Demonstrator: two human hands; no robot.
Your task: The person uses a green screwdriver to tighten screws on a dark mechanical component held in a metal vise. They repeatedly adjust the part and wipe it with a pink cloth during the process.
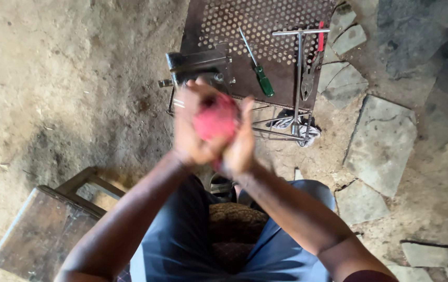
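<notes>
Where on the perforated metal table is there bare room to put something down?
On the perforated rusty metal table, bare patches lie left of the green-handled screwdriver and between it and the steel T-handle wrench. The right edge is crowded by the wrench and red-handled pliers; the near-left corner by the grey vise.

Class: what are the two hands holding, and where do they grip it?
A red cloth, pressed between left hand and right hand around its sides; motion blur hides the exact finger placement.
</notes>
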